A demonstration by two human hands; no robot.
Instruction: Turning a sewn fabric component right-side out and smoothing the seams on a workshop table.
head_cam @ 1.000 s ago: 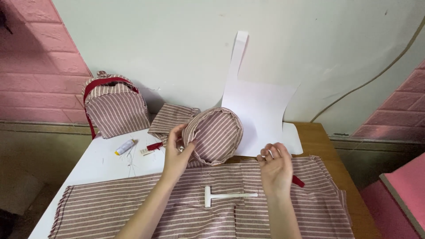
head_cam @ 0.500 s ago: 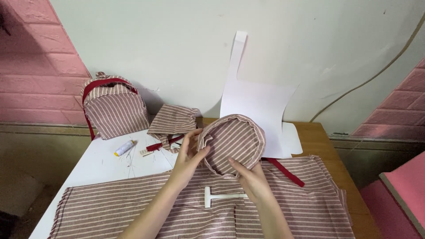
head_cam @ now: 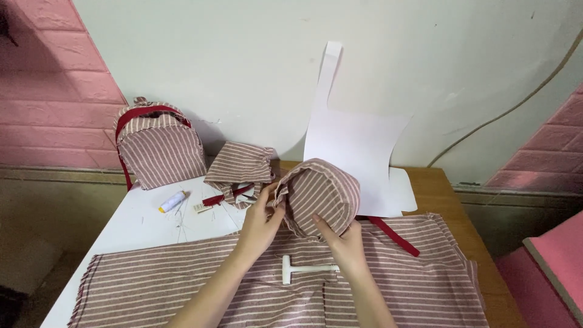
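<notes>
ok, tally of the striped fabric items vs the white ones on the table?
Striped fabric: 4 – backpack, folded piece, round piece in both hands, flat cloth
White: 3 – paper pattern, T-shaped tool, thread spool
Total: 7

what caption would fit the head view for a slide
Both hands, left hand and right hand, hold a rounded striped fabric piece above striped cloth on the table.

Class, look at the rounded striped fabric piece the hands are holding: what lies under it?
Under the rounded striped piece lies the large striped cloth, with a white T-shaped tool on it and a red strip emerging beside. Whatever sits directly beneath is covered by both hands.
</notes>
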